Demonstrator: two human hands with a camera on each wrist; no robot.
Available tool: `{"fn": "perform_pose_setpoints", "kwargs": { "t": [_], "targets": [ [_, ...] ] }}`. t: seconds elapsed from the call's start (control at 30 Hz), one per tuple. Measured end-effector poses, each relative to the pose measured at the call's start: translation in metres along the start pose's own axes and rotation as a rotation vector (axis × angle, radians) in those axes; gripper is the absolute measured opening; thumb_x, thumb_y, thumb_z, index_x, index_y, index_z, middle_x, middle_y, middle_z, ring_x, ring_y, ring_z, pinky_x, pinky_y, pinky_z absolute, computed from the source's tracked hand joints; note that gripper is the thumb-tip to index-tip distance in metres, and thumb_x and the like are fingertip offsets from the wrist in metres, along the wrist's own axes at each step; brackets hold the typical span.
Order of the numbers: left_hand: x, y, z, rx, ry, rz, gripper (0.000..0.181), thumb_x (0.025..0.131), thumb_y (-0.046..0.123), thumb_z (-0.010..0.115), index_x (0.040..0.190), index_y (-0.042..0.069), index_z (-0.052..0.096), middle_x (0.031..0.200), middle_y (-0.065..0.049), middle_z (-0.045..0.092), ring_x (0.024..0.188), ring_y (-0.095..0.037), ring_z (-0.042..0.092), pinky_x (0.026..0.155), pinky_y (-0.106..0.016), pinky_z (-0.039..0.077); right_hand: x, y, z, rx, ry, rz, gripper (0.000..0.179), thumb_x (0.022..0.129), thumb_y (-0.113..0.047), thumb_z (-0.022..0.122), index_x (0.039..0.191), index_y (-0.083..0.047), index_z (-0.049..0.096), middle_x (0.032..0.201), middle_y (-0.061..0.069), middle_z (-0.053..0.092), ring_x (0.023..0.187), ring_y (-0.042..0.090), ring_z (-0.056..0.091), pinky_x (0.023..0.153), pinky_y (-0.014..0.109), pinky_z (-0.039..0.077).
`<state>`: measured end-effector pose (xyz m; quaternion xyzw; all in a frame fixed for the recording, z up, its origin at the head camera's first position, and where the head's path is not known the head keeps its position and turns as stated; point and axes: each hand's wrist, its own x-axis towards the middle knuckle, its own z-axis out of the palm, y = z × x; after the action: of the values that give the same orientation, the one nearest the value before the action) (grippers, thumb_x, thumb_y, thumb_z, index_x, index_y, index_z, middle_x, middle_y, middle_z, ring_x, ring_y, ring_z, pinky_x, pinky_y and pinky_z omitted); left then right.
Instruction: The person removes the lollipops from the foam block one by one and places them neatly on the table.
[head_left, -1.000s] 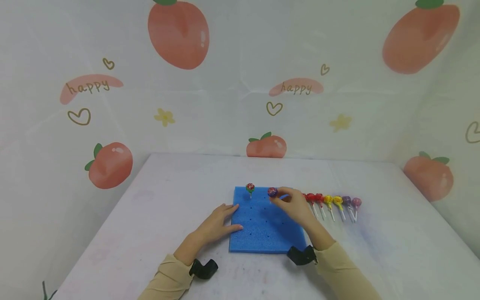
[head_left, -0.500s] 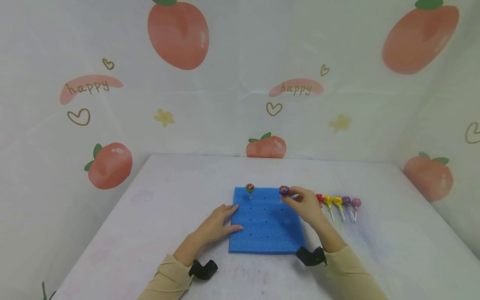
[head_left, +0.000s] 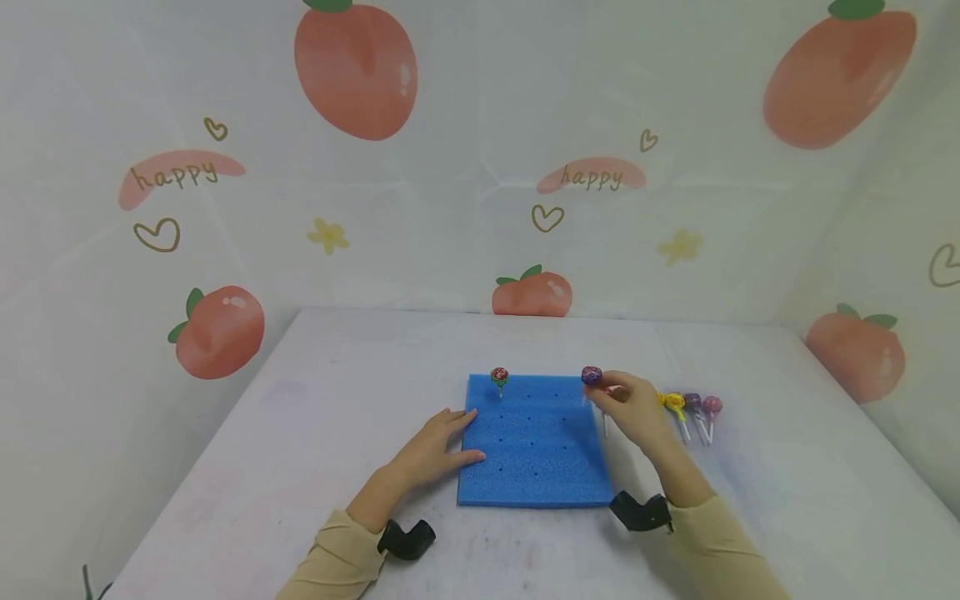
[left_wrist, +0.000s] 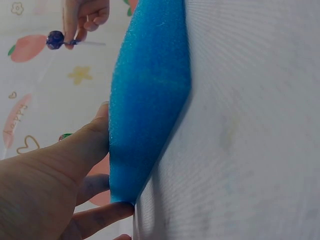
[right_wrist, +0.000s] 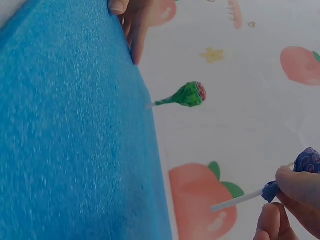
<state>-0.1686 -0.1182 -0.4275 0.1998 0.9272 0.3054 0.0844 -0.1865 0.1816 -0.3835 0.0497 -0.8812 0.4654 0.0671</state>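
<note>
My left hand [head_left: 429, 450] rests on the left edge of a blue foam board [head_left: 532, 487] dotted with small holes, thumb and fingers spread along it. In the left wrist view its straight fingers touch the board's side [left_wrist: 150, 100]. Near the board's back right corner, my right hand [head_left: 633, 410] pinches a purple-wrapped lollipop [head_left: 592, 375] just below its head. The right wrist view shows its white stick [right_wrist: 236, 201] pointing toward the board side, free of the foam. A green and red lollipop [head_left: 499, 376] stands upright in the board's back left hole.
Right of the board, several lollipops lie in a row on the white table [head_left: 360, 358], among them a yellow one [head_left: 676, 401], a purple one [head_left: 692, 401] and a pink one [head_left: 712, 405]. My right hand hides part of the row. A printed cloth [head_left: 435, 208] hangs behind.
My right hand has moved to the right with the purple lollipop, from over the middle of the board to its back right corner, covering more of the row. The left hand stays in place.
</note>
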Motion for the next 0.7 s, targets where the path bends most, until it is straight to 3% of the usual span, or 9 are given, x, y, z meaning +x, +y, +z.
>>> {"fn": "perform_pose_setpoints", "kwargs": {
  "t": [0.07,0.33,0.53,0.7],
  "targets": [
    [0.0,0.0,0.0,-0.002,0.0,-0.003,0.069,0.087,0.04,0.063,0.142,0.005,0.04,0.144,-0.021,0.041,0.139,-0.042,0.027,0.11,-0.057,0.027,-0.001,0.001,-0.003,-0.011,0.013,0.012,0.031,0.088,-0.027,0.065,0.103,0.0,0.066,0.096,0.019,0.068,0.074,0.016,0.062,0.059,0.023,0.049],
    [-0.001,0.0,-0.001,-0.005,-0.009,-0.011,0.069,0.087,0.041,0.063,0.142,0.007,0.039,0.145,-0.02,0.04,0.139,-0.042,0.027,0.111,-0.057,0.027,-0.003,0.008,-0.02,-0.073,-0.006,0.107,0.035,0.092,-0.027,0.06,0.114,-0.001,0.063,0.114,0.022,0.063,0.096,0.031,0.061,0.077,0.031,0.054],
    [-0.001,0.0,0.0,0.002,-0.006,-0.009,0.069,0.087,0.041,0.062,0.142,0.007,0.039,0.145,-0.02,0.04,0.139,-0.042,0.026,0.111,-0.057,0.027,-0.006,0.013,-0.031,-0.103,0.012,0.12,0.036,0.092,-0.025,0.06,0.115,0.002,0.062,0.118,0.024,0.062,0.101,0.037,0.063,0.084,0.042,0.055],
    [0.0,0.0,0.0,-0.008,-0.002,-0.01,0.07,0.087,0.041,0.063,0.142,0.007,0.039,0.145,-0.02,0.04,0.139,-0.042,0.026,0.111,-0.057,0.027,-0.007,0.019,-0.039,-0.138,0.014,0.164,0.041,0.093,-0.031,0.058,0.117,0.001,0.061,0.118,0.024,0.06,0.101,0.036,0.062,0.084,0.043,0.055]
  ]
}}
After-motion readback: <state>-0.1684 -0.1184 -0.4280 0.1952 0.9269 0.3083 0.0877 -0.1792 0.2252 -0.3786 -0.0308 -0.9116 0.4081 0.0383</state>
